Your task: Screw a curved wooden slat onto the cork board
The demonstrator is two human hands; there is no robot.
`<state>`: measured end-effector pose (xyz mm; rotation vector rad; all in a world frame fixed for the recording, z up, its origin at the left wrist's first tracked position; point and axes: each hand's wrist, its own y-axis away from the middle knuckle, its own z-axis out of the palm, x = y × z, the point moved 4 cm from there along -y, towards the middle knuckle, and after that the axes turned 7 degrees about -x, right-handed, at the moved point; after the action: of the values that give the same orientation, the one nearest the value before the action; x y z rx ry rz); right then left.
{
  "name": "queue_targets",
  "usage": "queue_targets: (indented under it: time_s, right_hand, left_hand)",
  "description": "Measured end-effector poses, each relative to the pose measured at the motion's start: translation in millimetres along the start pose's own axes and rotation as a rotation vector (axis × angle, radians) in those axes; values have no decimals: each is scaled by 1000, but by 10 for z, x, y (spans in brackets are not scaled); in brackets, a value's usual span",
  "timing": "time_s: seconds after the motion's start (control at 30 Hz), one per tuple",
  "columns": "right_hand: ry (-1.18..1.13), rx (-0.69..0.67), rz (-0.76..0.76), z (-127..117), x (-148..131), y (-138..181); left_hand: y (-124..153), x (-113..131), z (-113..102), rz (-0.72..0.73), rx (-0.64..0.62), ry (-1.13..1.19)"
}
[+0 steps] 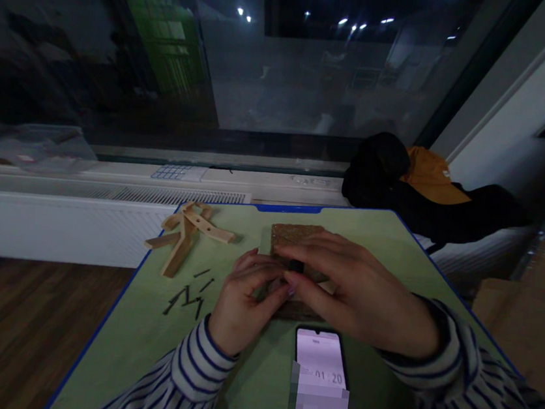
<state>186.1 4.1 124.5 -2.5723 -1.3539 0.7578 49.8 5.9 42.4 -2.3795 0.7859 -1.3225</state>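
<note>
My right hand reaches in over a brown rough-surfaced board, its thumb and fingers closed around a small dark piece. Most of that piece is covered, so its kind does not show. From the other side my left hand comes in with thumb and fingertips pinched over the board, almost touching the right thumb. What sits in the left pinch is hidden. To the left of my left hand lie several thin dark screws or nails, scattered on the green table.
Curved and straight light wooden pieces, some with holes, lie at the table's back left. A lit phone showing 01:20 lies in front of the board. Behind stand a radiator, a clear plastic container, and dark and orange clothing.
</note>
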Motion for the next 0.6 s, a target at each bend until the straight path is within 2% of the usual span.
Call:
queue_targets:
  time_s: [0.2, 0.6]
  right_hand:
    - [-39, -31, -29, -7, -5, -4]
    - [83, -15, 11, 22, 53, -45]
  left_hand:
    - [4, 9, 11, 9, -37, -30]
    - [-1, 18, 28, 33, -72, -11]
